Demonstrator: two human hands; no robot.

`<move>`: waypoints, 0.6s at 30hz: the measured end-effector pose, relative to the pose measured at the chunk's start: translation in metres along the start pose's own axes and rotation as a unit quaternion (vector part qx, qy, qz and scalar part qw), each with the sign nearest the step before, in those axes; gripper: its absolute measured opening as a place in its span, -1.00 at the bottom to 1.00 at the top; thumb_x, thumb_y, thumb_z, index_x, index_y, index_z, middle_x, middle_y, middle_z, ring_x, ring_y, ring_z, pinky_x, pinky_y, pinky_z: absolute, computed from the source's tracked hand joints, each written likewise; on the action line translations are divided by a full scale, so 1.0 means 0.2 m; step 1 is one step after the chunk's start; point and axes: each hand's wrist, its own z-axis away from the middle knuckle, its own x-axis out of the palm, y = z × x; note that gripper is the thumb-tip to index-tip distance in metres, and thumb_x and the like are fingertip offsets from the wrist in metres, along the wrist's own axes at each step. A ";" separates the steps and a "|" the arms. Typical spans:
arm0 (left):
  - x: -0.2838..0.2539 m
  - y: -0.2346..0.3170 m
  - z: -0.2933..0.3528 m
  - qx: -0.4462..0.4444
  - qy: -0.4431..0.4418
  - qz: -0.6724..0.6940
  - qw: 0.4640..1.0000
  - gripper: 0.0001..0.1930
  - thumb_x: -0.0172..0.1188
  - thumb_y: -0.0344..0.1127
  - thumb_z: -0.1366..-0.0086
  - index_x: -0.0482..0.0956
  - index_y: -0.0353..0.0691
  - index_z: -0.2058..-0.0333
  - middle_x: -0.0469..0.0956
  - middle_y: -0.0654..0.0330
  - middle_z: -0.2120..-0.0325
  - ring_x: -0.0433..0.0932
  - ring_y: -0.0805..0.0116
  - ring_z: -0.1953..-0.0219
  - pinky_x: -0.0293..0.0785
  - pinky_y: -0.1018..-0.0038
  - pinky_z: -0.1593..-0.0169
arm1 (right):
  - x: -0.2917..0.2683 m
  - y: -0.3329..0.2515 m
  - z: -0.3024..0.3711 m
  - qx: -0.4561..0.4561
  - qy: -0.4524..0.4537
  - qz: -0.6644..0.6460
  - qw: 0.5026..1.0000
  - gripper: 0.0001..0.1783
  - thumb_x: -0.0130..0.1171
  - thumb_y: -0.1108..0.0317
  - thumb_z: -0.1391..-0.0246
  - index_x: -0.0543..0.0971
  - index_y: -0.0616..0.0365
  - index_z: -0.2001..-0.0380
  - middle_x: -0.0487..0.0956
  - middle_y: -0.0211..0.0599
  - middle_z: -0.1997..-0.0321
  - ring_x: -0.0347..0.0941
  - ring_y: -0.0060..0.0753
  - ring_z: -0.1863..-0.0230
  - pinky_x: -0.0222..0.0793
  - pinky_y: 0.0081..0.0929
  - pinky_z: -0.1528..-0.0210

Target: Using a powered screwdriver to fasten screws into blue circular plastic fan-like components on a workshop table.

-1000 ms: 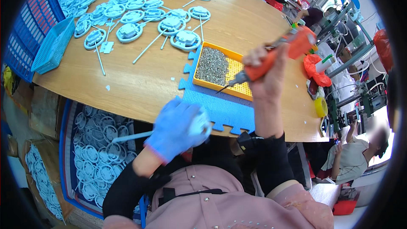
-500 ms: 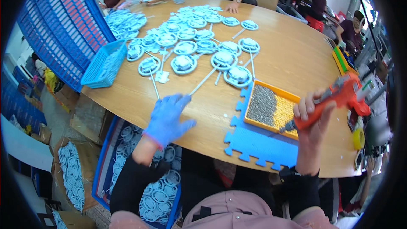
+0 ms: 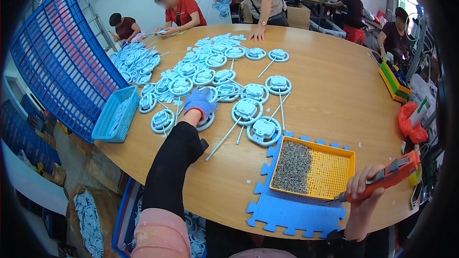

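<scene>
My left hand, in a blue glove, reaches over the pile and rests on a light-blue ring-shaped part. Its fingers are mostly hidden, so I cannot tell whether they grip it. My right hand is bare and closed around a red-and-grey electric screwdriver. The screwdriver's tip points left, beside the near right corner of a yellow tray. Small metal screws fill the tray's left part. Under the tray lies a blue foam mat with jigsaw edges.
Several more ring-shaped parts with sticks spread across the wooden table. A blue basket stands at the left edge beside a tall blue crate. Stacked yellow and green bins sit far right. People work across the table.
My left hand has moved forward from the table's near edge onto the ring parts. My right hand, still holding the screwdriver, sits lower in the picture. The view has tilted up.
</scene>
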 end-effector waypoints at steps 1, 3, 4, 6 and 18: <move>0.00 0.04 0.01 -0.002 0.012 0.021 1.000 -0.20 0.21 0.19 -0.03 0.26 -0.01 -0.22 0.16 -0.08 -0.21 0.23 -0.07 -0.22 0.24 0.15 -0.20 | 0.00 0.01 0.00 -0.001 0.005 0.005 1.000 -0.39 0.24 -0.16 0.04 0.27 0.13 0.27 0.32 -0.44 0.63 0.29 -0.55 0.70 0.26 -0.61 0.64; 0.03 0.03 0.03 0.011 0.067 0.053 0.996 -0.35 0.14 0.10 -0.14 0.32 -0.01 -0.18 0.39 -0.08 -0.04 0.36 -0.08 -0.12 0.31 0.15 -0.13 | 0.00 0.02 0.01 0.002 0.010 0.005 1.000 -0.38 0.25 -0.16 0.04 0.28 0.13 0.27 0.33 -0.43 0.63 0.29 -0.54 0.70 0.26 -0.60 0.63; 0.04 -0.02 0.03 0.007 0.065 0.049 0.997 -0.35 0.14 0.10 -0.14 0.32 -0.01 -0.18 0.39 -0.08 -0.04 0.36 -0.08 -0.12 0.31 0.15 -0.13 | 0.01 0.03 0.00 0.003 0.004 -0.003 1.000 -0.38 0.25 -0.16 0.05 0.28 0.13 0.27 0.34 -0.43 0.63 0.30 -0.53 0.70 0.26 -0.60 0.63; 0.04 -0.13 0.05 0.094 0.056 0.230 0.967 -0.43 0.13 0.03 -0.22 0.37 -0.07 -0.15 0.55 0.06 0.24 0.52 0.14 0.08 0.42 0.29 0.02 | 0.02 0.04 0.00 0.010 0.001 -0.015 1.000 -0.38 0.26 -0.16 0.06 0.29 0.13 0.28 0.34 -0.42 0.63 0.30 -0.52 0.69 0.26 -0.60 0.63; 0.09 -0.05 0.60 -0.008 -0.117 0.606 0.787 -0.55 0.11 0.01 -0.29 0.48 -0.19 0.00 0.52 0.27 0.28 0.49 0.53 0.32 0.46 0.55 0.25 | -0.01 0.01 0.11 0.046 -0.021 -0.016 0.999 -0.39 0.29 -0.13 0.05 0.31 0.14 0.21 0.38 -0.40 0.57 0.35 -0.50 0.60 0.28 -0.52 0.49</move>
